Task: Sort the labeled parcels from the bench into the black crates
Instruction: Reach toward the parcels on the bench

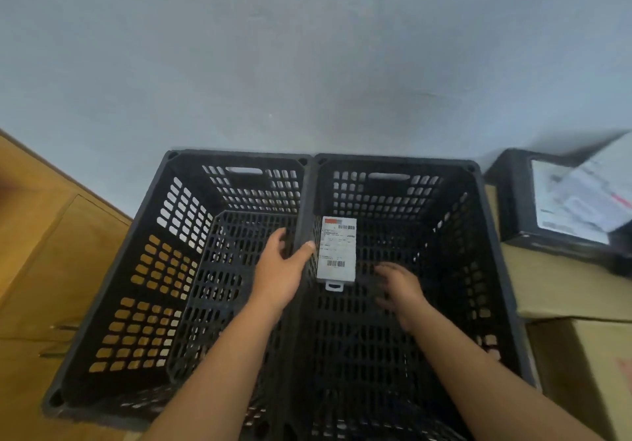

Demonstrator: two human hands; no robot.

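Below, flat rectangular parcel [336,252], perforated crate [386,197].

White shipping label [337,245] on the small grey flat parcel [336,277]: two barcodes, an orange strip, print too small to read.

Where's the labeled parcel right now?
Head view: the parcel sits label-up in the right crate, by its left wall, between the left hand gripping that rim and the right hand.

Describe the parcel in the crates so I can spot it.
Two black crates stand side by side. In the right crate, beside the shared wall, is a small grey parcel. It is the only parcel in either crate: barcoded label, hang tab.
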